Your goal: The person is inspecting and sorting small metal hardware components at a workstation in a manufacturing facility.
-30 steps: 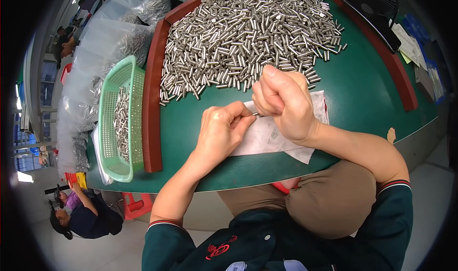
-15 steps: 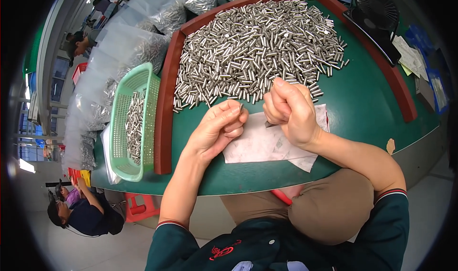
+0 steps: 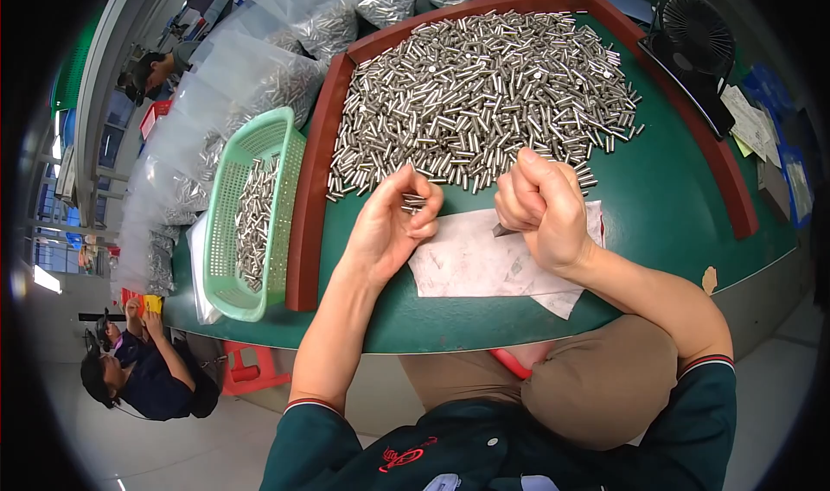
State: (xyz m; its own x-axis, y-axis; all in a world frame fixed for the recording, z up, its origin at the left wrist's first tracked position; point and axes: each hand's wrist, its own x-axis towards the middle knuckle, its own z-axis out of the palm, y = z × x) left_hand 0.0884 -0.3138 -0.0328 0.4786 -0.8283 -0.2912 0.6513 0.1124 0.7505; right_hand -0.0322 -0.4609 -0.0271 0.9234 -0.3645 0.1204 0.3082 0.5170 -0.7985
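Note:
A wide heap of short silvery metal pins (image 3: pixel 484 93) covers the far middle of the green table. At its near edge is my left hand (image 3: pixel 391 227), fingers curled in a loop, with a few metal pins (image 3: pixel 414 202) showing inside the curl. My right hand (image 3: pixel 546 214) is closed in a fist, thumb on top. From its underside sticks the dark grey end of a small tool (image 3: pixel 502 230); the rest is hidden in the fist. Below both hands lies a smudged whitish cloth (image 3: pixel 471 262).
Reddish-brown rails (image 3: pixel 309 232) border the heap. A green plastic basket (image 3: pixel 226 296) with pins stands left of them, beside clear bags of pins (image 3: pixel 285 89). A black fan (image 3: pixel 694 28) stands at the far right. Another person (image 3: pixel 160 366) is at the lower left.
My left hand has opened its pinch into a wider curl and shifted slightly toward the heap. My right fist stays closed. The whole view has shifted a little.

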